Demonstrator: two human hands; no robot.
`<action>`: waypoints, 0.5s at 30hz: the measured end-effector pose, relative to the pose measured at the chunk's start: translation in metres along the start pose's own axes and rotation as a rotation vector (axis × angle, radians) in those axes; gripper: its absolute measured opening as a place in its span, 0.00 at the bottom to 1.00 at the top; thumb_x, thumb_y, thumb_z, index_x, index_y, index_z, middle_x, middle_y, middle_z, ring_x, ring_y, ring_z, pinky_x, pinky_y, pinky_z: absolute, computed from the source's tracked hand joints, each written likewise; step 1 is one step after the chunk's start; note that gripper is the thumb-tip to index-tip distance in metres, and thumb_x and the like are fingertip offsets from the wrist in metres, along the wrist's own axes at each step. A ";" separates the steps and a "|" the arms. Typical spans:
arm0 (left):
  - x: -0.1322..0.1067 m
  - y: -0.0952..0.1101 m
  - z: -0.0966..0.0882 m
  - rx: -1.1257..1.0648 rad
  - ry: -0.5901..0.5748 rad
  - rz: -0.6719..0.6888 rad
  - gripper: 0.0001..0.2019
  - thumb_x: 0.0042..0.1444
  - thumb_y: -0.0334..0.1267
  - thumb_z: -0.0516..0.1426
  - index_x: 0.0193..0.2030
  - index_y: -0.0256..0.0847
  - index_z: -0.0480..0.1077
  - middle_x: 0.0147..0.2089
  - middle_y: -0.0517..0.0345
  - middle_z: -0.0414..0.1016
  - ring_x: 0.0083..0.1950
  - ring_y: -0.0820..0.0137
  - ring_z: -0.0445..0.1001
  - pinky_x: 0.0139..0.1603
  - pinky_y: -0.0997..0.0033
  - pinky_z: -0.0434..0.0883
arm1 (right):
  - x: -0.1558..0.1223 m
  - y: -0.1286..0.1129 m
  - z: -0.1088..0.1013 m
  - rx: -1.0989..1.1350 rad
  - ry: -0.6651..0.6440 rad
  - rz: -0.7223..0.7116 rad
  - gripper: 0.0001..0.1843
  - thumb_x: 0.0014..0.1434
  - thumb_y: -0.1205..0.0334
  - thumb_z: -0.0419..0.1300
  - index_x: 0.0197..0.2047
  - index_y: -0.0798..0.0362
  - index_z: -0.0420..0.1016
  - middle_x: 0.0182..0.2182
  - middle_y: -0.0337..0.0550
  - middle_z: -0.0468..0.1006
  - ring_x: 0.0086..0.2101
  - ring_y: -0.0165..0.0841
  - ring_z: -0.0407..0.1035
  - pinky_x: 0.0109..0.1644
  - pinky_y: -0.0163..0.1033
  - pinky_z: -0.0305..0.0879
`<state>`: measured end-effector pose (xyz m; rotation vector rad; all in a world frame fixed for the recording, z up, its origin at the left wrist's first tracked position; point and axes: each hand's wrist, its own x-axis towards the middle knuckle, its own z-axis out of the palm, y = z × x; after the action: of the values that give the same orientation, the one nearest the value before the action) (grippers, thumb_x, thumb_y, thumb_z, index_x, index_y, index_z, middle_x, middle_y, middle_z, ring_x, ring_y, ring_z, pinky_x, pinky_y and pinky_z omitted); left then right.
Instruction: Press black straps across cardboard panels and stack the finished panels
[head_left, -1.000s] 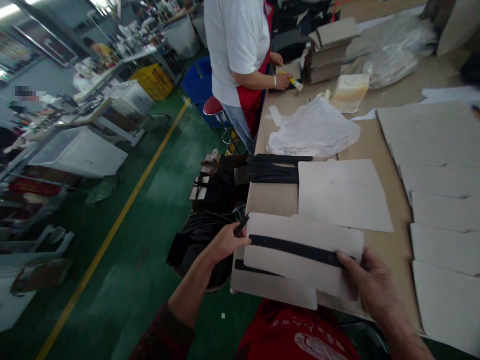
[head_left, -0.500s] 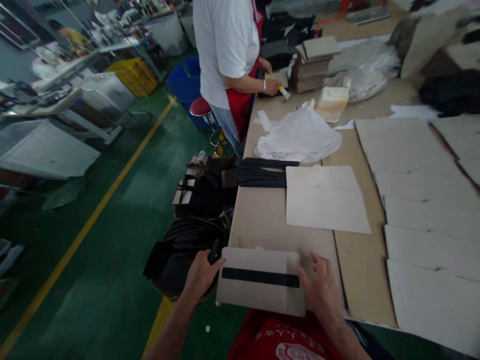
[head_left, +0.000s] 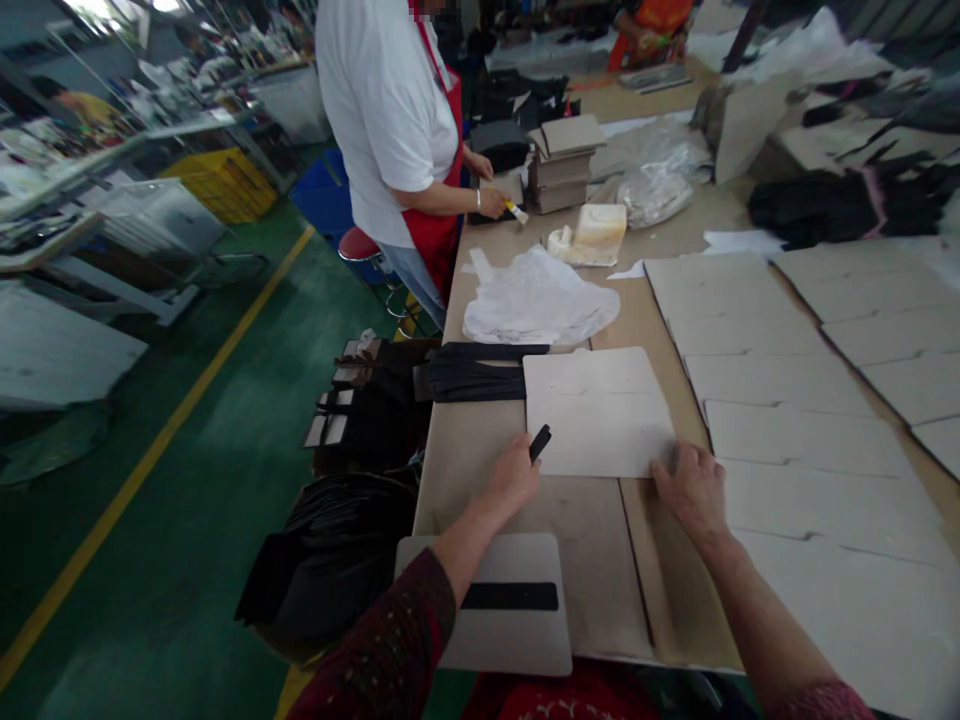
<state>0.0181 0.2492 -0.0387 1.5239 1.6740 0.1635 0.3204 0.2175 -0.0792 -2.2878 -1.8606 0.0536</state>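
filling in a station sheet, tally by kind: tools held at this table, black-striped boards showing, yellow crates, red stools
Black stick-shaped tool in left hand: 1
Yellow-handled pale-bristled brush: 1
Flat beige black-striped board: 1
Yellow plastic crate: 1
Round red-seated stool: 1
Total: 5

Left grip holds a black object, right grip touches pale sheets
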 end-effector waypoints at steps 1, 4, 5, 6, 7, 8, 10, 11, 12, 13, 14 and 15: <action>0.003 0.003 0.003 0.003 0.007 0.004 0.25 0.62 0.33 0.56 0.66 0.38 0.62 0.67 0.44 0.67 0.66 0.61 0.67 0.66 0.67 0.61 | -0.001 0.000 0.001 0.008 -0.003 -0.003 0.29 0.61 0.53 0.52 0.57 0.67 0.66 0.51 0.67 0.72 0.53 0.53 0.64 0.57 0.56 0.60; 0.001 0.004 0.007 -0.008 0.008 0.034 0.27 0.62 0.32 0.55 0.68 0.36 0.59 0.69 0.42 0.63 0.68 0.59 0.65 0.68 0.65 0.59 | -0.011 -0.001 0.001 0.025 -0.014 -0.015 0.28 0.62 0.53 0.52 0.57 0.66 0.67 0.52 0.65 0.72 0.54 0.51 0.63 0.58 0.54 0.60; -0.001 0.001 0.006 -0.013 0.003 0.042 0.28 0.62 0.32 0.55 0.69 0.36 0.59 0.69 0.41 0.63 0.68 0.59 0.64 0.68 0.64 0.59 | -0.017 -0.003 0.000 0.033 -0.011 -0.021 0.28 0.62 0.52 0.52 0.56 0.66 0.67 0.51 0.65 0.72 0.54 0.51 0.63 0.58 0.54 0.60; -0.005 -0.003 0.004 -0.016 -0.003 0.048 0.27 0.62 0.32 0.54 0.69 0.35 0.59 0.69 0.41 0.63 0.68 0.58 0.64 0.68 0.64 0.59 | -0.023 -0.005 -0.002 0.044 -0.003 -0.028 0.28 0.62 0.52 0.52 0.56 0.65 0.67 0.51 0.65 0.72 0.54 0.51 0.63 0.59 0.55 0.60; -0.009 -0.007 0.001 -0.018 -0.009 0.054 0.27 0.62 0.32 0.54 0.68 0.35 0.59 0.68 0.40 0.64 0.68 0.58 0.65 0.68 0.63 0.59 | -0.031 -0.008 -0.003 0.056 0.003 -0.041 0.28 0.62 0.51 0.52 0.56 0.64 0.67 0.51 0.64 0.72 0.54 0.51 0.63 0.59 0.55 0.60; -0.014 -0.013 -0.003 -0.019 -0.018 0.060 0.26 0.61 0.32 0.54 0.67 0.35 0.61 0.67 0.41 0.65 0.67 0.58 0.65 0.68 0.63 0.59 | -0.039 -0.012 -0.004 0.071 0.006 -0.055 0.28 0.63 0.50 0.52 0.57 0.63 0.66 0.51 0.64 0.71 0.53 0.51 0.63 0.58 0.56 0.61; -0.025 -0.028 -0.012 -0.020 -0.043 0.074 0.25 0.60 0.31 0.54 0.65 0.37 0.64 0.65 0.44 0.69 0.66 0.60 0.67 0.68 0.65 0.60 | -0.056 -0.023 -0.004 0.116 0.007 -0.076 0.28 0.63 0.48 0.52 0.58 0.61 0.66 0.51 0.63 0.71 0.52 0.51 0.63 0.57 0.57 0.62; -0.031 -0.036 -0.017 -0.020 -0.059 0.080 0.25 0.59 0.31 0.55 0.64 0.38 0.65 0.64 0.46 0.70 0.65 0.60 0.68 0.67 0.66 0.60 | -0.064 -0.030 -0.003 0.145 0.008 -0.081 0.28 0.63 0.48 0.52 0.58 0.60 0.65 0.51 0.63 0.70 0.52 0.51 0.63 0.56 0.58 0.62; -0.037 -0.045 -0.023 -0.018 -0.073 0.080 0.24 0.58 0.31 0.55 0.63 0.38 0.67 0.63 0.48 0.71 0.64 0.61 0.68 0.67 0.67 0.60 | -0.072 -0.039 -0.002 0.178 0.011 -0.085 0.28 0.64 0.48 0.52 0.58 0.60 0.65 0.51 0.63 0.70 0.52 0.51 0.63 0.56 0.59 0.62; -0.043 -0.054 -0.028 -0.014 -0.083 0.070 0.24 0.58 0.30 0.55 0.63 0.38 0.67 0.62 0.48 0.72 0.64 0.61 0.69 0.67 0.66 0.60 | -0.079 -0.048 0.000 0.213 0.019 -0.090 0.27 0.64 0.48 0.52 0.58 0.60 0.64 0.51 0.62 0.70 0.52 0.51 0.63 0.56 0.59 0.63; -0.048 -0.063 -0.034 -0.008 -0.087 0.051 0.24 0.58 0.30 0.55 0.62 0.38 0.68 0.62 0.48 0.73 0.63 0.61 0.69 0.67 0.66 0.60 | -0.084 -0.057 0.002 0.243 0.026 -0.099 0.27 0.64 0.49 0.52 0.58 0.60 0.64 0.51 0.62 0.69 0.52 0.51 0.62 0.56 0.59 0.63; -0.053 -0.072 -0.039 -0.002 -0.082 0.022 0.24 0.57 0.31 0.55 0.62 0.37 0.68 0.61 0.48 0.73 0.63 0.60 0.70 0.67 0.65 0.60 | -0.089 -0.067 0.005 0.265 0.026 -0.115 0.27 0.64 0.49 0.52 0.58 0.60 0.64 0.51 0.62 0.69 0.52 0.51 0.62 0.56 0.60 0.63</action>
<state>-0.0668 0.2013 -0.0319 1.5277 1.5927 0.1121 0.2364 0.1444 -0.0805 -1.9936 -1.8444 0.2378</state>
